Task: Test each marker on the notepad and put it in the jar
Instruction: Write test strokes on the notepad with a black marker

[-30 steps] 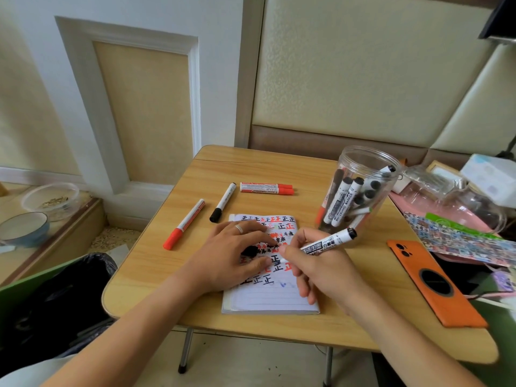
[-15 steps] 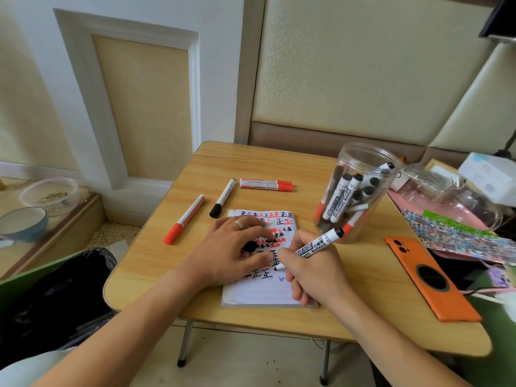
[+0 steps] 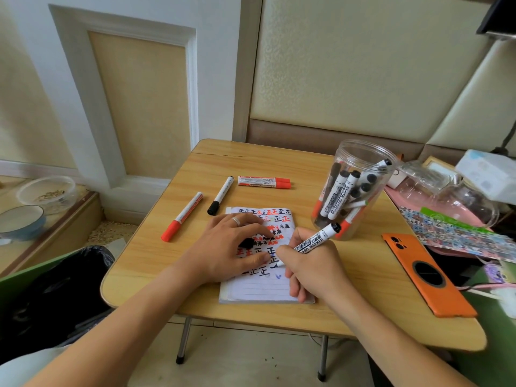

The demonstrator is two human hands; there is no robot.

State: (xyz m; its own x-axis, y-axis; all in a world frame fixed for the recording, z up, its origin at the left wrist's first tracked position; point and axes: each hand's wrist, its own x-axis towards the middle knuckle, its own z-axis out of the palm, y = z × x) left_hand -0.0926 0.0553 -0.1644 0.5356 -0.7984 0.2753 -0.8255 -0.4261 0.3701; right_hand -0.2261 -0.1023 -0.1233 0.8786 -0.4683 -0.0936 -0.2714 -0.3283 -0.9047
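Markers awaiting use lie on the table (image 3: 156, 263) beyond and to the left of the left hand (image 3: 231, 247): a red-capped marker (image 3: 182, 217) farthest left, a black-capped marker (image 3: 220, 195) just right of it, and a pair of short red markers (image 3: 264, 182) lying side by side farther back. None touches the hand or the notepad (image 3: 259, 291).

Left hand: palm down on the upper half of the notepad, fingers loosely bent and spread, ring on one finger. A small black cap (image 3: 246, 243) shows in the hollow between thumb and fingers; whether the fingers pinch it or merely cover it cannot be told.

Notepad: flat on the table under both hands, its upper lines filled with red and black characters, its lower lines bare.

Right hand (image 3: 310, 270): just right of the left hand, heel on the notepad's right edge, fingers curled round a white whiteboard marker (image 3: 314, 243) in a writing grip. The marker's tip meets the page just beside the left thumb; its black rear end slants up and away to the right, toward the jar (image 3: 360, 152).

Jar: clear plastic, open-topped, upright beyond and right of the right hand, near the marker's rear end but apart from it, holding a cluster of markers.

Orange phone (image 3: 435, 300): flat on the table, well right of the right hand.
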